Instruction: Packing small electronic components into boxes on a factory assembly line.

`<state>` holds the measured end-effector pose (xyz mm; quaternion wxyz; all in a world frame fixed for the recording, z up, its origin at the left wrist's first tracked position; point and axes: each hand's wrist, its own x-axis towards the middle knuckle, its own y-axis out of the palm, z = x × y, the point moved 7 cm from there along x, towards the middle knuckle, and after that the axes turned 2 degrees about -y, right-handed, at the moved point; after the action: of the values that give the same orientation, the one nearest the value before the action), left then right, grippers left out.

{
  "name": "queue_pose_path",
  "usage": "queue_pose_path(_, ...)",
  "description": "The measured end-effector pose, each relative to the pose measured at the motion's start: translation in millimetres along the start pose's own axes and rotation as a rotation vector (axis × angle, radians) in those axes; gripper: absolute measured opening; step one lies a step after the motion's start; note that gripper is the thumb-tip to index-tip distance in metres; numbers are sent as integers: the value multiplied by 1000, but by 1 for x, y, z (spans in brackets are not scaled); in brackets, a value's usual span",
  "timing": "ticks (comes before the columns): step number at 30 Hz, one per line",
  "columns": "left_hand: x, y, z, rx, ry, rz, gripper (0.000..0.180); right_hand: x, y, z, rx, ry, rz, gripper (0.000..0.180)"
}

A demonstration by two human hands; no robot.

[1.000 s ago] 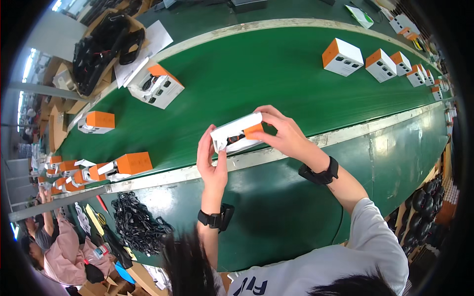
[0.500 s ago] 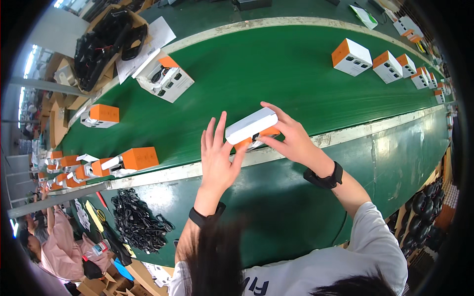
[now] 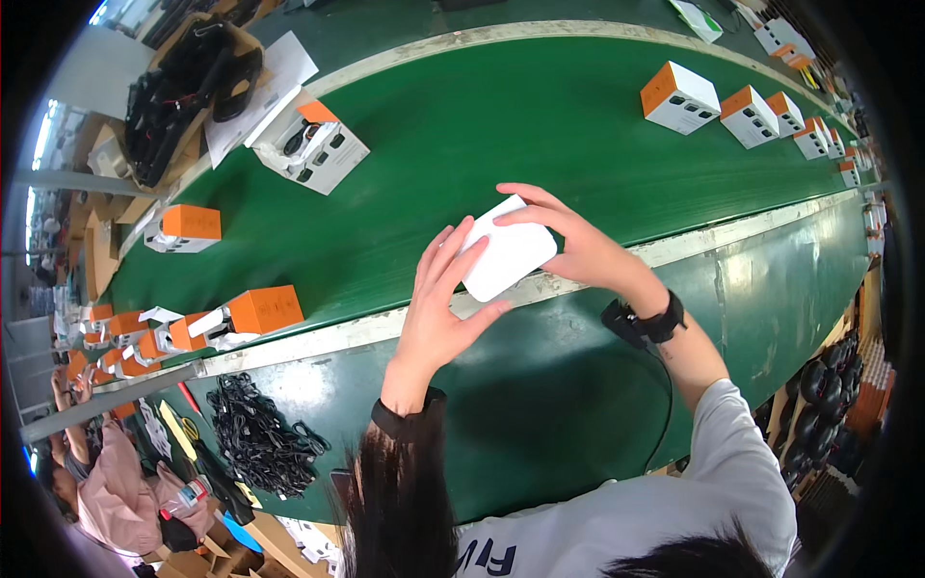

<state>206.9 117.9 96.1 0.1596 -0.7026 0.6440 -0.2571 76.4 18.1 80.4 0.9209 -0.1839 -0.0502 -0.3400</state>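
A small carton box point(image 3: 513, 258) is between my hands above the conveyor's near edge, its plain white, round-cornered side facing up at me. My left hand point(image 3: 436, 303) holds its left side, fingers along the edge and thumb near the bottom corner. My right hand point(image 3: 586, 247) grips the upper right, fingers over the top edge and thumb at the right side. The rest of the carton is hidden behind the white side.
White-and-orange boxes point(image 3: 680, 98) stand on the green belt point(image 3: 462, 125) at right; an opened one point(image 3: 323, 154) and several others are at left. A pile of black cables point(image 3: 260, 438) lies on the near bench point(image 3: 559, 385). A person in pink point(image 3: 116, 491) sits at far left.
The box has been tilted, so its white side now faces me and the orange parts no longer show. My left fingers have closed in onto it; my right fingers moved over its top edge.
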Motion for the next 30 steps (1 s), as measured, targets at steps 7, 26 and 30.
queue_pose_path(7, -1, 0, 4, 165, 53, -68, 43, 11, -10, -8, 111, 17, 158, 32)
queue_pose_path(26, -2, 1, 1, 354, 190, -109, 37, 3, -13, -5, -114, -233, 41, 27)
queue_pose_path(30, -5, 4, 2, 389, 237, -149, 32, 3, -10, -9, -106, -183, 103, 31)
